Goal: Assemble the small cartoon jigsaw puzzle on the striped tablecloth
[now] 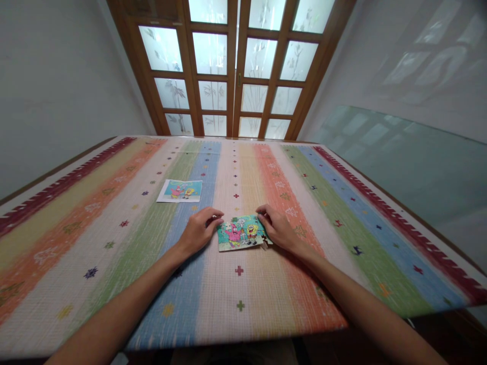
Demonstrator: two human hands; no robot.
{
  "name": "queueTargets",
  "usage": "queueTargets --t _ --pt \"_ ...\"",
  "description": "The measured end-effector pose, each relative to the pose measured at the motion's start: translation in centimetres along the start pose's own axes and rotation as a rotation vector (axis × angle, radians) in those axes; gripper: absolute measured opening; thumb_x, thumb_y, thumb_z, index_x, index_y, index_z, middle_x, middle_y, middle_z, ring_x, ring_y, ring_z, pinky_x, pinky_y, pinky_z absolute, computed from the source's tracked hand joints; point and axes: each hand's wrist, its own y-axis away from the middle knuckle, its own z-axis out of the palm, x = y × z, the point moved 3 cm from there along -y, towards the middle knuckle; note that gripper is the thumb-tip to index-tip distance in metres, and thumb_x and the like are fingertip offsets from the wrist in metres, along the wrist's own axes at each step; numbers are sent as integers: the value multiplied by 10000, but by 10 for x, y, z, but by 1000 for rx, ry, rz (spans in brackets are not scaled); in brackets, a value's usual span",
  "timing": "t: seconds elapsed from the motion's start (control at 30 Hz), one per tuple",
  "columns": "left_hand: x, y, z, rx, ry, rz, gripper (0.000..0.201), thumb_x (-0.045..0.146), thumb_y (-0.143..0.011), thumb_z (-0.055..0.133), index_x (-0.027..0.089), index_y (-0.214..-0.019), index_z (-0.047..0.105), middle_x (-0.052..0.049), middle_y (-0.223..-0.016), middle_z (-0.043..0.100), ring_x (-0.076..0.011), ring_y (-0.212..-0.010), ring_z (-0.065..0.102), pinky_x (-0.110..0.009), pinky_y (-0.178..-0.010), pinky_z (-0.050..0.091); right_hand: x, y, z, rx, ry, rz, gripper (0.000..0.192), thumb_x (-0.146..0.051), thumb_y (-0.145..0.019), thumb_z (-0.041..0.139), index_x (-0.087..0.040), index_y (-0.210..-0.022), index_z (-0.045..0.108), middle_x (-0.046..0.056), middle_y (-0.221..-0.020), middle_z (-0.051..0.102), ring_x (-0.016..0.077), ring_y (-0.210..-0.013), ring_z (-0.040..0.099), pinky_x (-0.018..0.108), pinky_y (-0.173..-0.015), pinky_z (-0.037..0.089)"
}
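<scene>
Flanking puzzle [240, 233]: left hand [200, 230] & right hand [277, 228], fingers curled, touching its edges.

This looks like a room in a home. Tall wooden doors with frosted glass panes showing a bamboo pattern [236, 66] stand behind a table covered by a woven cloth with colourful stripes [125, 192]. The plain white walls [57, 86] are bare.
</scene>
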Motion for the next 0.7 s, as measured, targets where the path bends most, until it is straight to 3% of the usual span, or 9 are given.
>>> queueTargets --t 0.2,0.4,0.57,0.7 --pt "-2 0 0 49 -34 62 64 211 -963 590 191 -919 632 -12 -830 678 -150 -694 610 -300 -706 524 1 -2 1 0 -8 -48 191 -288 -993 472 -236 -1070 639 93 -1028 721 250 -937 675 393 -873 525" --pt "1 0 -2 106 -70 98 52 196 -941 633 197 -892 616 -3 -810 657 -140 -668 583 -287 -684 508 5 -3 -1 24 -17 -103 213 -293 -989 527 -217 -1146 649 105 -1045 704 246 -921 669 406 -851 540" --pt "-4 -2 -4 78 -33 -12 65 226 -931 636 202 -870 638 -9 -810 670 -158 -694 614 -319 -709 528 5 -3 -5 -90 27 -148 257 -279 -1008 505 -199 -1181 678 118 -1078 651 237 -933 662 414 -868 551" --pt "-10 -3 -6 -30 59 -42 115 269 -954 593 200 -992 677 -51 -965 722 -188 -829 676 -361 -804 555 2 -2 -10 -193 83 -190 272 -318 -1016 515 -194 -1148 718 134 -1161 605 248 -1047 647 441 -956 537"
